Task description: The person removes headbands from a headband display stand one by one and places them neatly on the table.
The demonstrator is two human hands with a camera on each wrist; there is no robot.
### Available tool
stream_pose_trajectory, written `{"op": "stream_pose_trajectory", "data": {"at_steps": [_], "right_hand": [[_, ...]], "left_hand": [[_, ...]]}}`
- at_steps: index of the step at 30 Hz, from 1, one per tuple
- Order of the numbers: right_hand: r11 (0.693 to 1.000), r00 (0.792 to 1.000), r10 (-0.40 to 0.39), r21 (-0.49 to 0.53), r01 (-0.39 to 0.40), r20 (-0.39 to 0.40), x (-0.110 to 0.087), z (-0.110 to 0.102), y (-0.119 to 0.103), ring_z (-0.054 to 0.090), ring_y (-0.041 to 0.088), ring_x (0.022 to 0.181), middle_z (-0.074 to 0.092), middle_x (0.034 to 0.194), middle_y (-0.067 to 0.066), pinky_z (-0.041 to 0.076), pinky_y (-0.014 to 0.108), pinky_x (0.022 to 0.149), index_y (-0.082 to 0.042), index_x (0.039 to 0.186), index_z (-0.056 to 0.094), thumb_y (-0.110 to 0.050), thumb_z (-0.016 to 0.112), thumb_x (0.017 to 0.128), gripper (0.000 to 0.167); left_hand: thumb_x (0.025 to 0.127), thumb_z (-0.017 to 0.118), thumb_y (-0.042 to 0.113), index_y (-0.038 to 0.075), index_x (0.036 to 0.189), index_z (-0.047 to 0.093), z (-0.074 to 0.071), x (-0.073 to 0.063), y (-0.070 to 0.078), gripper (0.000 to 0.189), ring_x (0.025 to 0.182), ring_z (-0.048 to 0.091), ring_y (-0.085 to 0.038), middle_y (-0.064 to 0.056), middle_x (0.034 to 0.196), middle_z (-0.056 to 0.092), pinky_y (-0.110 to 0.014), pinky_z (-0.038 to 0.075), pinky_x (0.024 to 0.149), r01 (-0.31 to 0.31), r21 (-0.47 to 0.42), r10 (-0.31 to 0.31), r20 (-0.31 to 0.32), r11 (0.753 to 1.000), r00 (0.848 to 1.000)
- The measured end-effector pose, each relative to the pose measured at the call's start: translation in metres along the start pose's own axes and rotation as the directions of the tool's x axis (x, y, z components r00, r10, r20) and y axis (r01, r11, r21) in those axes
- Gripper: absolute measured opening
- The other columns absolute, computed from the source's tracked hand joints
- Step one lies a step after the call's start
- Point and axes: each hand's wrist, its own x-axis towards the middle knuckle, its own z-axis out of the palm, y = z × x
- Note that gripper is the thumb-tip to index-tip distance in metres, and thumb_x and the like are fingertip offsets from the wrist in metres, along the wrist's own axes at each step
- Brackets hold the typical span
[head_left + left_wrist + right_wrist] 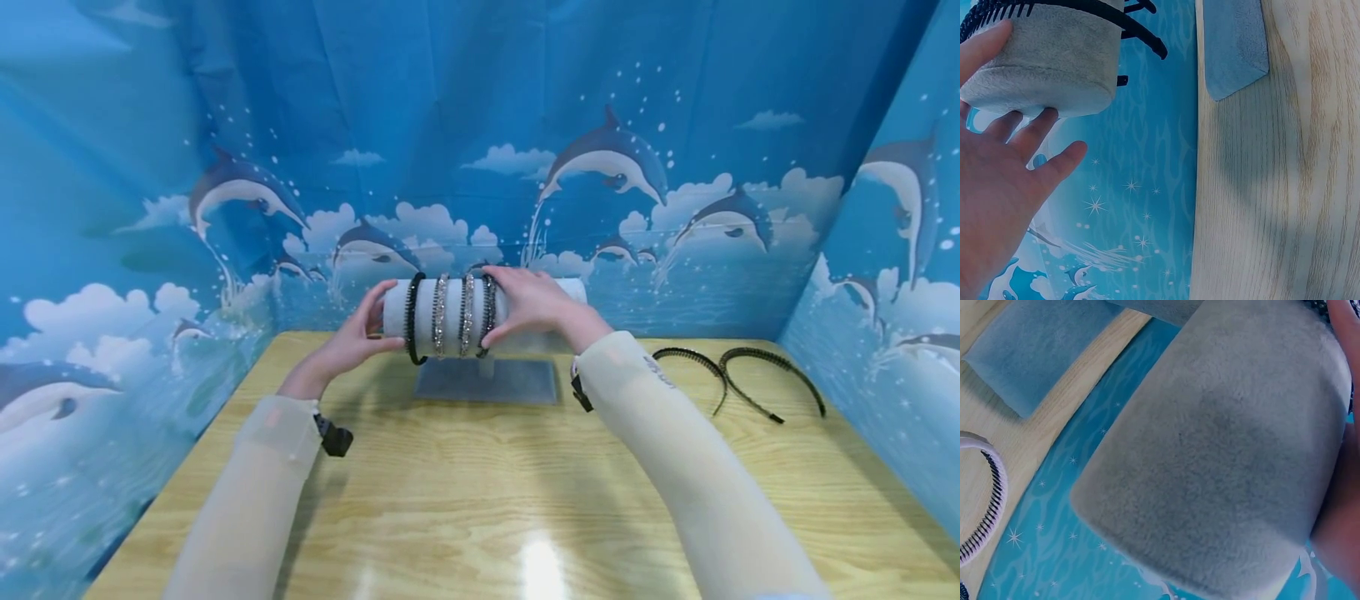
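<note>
A grey padded cylinder (396, 310) lies crosswise on a T-shaped display stand with a flat base (483, 383). Several headbands hang over it: a black toothed headband (412, 321) at the left, two sparkly headbands (439, 315) beside it, and a dark beaded headband (488, 308) rightmost. My right hand (536, 304) grips that dark headband from above, thumb at the front, fingers at the top. At the cylinder's left end is my left hand (352, 337), its thumb near the black headband. In the left wrist view its spread fingers (1038, 131) reach by the cylinder's end.
Two dark toothed headbands (780, 360) lie on the wooden table (450, 500) at the right, near its back edge. Blue dolphin-print curtains (450, 125) stand behind the table and along its sides. A wrist camera is strapped to each wrist.
</note>
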Motion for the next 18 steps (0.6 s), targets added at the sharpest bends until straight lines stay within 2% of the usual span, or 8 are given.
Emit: {"op": "stream_pose_trajectory", "data": {"at_steps": [9, 18], "right_hand": [[1.000, 1.000, 0.018, -0.023, -0.018, 0.012, 0.0029, 0.0006, -0.0042, 0.022, 0.032, 0.143, 0.022, 0.159, 0.010, 0.013, 0.055, 0.115, -0.013, 0.156, 0.014, -0.065, 0.081, 0.063, 0.125], [0.999, 0.999, 0.028, 0.030, -0.027, -0.034, 0.0021, 0.0040, -0.0004, 0.030, 0.032, 0.139, 0.035, 0.153, 0.011, 0.015, 0.053, 0.115, -0.013, 0.154, 0.022, -0.064, 0.084, 0.060, 0.124]], "left_hand": [[0.090, 0.066, -0.002, 0.025, 0.156, 0.010, -0.0003, -0.0003, -0.0005, 0.091, 0.137, 0.031, -0.039, -0.014, 0.158, 0.021, -0.055, 0.040, 0.101, -0.001, -0.005, 0.001, -0.003, 1.000, 1.000], [0.090, 0.066, 0.000, 0.024, 0.157, 0.009, -0.0008, -0.0005, -0.0017, 0.091, 0.137, 0.031, -0.040, -0.014, 0.158, 0.021, -0.055, 0.040, 0.101, -0.009, 0.003, 0.009, 0.000, 1.000, 1.000]]}}
